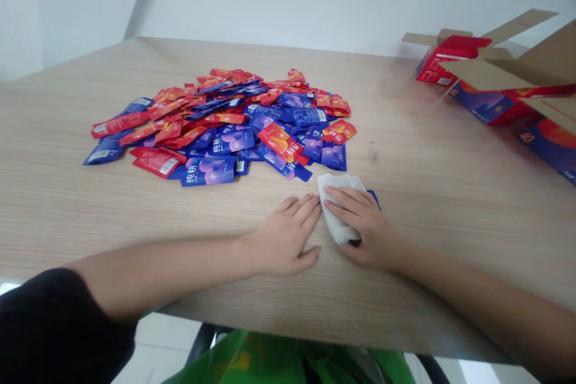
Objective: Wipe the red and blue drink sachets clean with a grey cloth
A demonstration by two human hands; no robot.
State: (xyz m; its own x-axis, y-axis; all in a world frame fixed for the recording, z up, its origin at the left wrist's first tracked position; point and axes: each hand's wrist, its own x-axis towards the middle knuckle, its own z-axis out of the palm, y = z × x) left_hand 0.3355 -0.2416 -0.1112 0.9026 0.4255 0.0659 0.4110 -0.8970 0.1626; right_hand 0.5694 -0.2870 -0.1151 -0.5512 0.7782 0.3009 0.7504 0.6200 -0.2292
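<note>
A white cloth [336,209] lies on the tabletop [432,204] directly in front of the person, between the two hands and closer to the right. Its long axis runs roughly away from the body, and its far end points toward a pile of sachets [216,132].

The right hand [368,229] is the nearer hand, on top of the cloth from the right. It is half curled, with the fingers across the cloth's upper face and the thumb out of sight, so I can't tell whether it is gripping the cloth or only pressing on it. A corner of a blue sachet [374,196] pokes out beyond the right hand's fingers.

The left hand [283,237] is open and flat on the tabletop, its fingertips just beside the cloth's left edge. It holds nothing.

The pile spreads beyond the hands, up and to the left, with its nearest sachets close to the cloth. To the far right stands an open cardboard carton [508,66].
</note>
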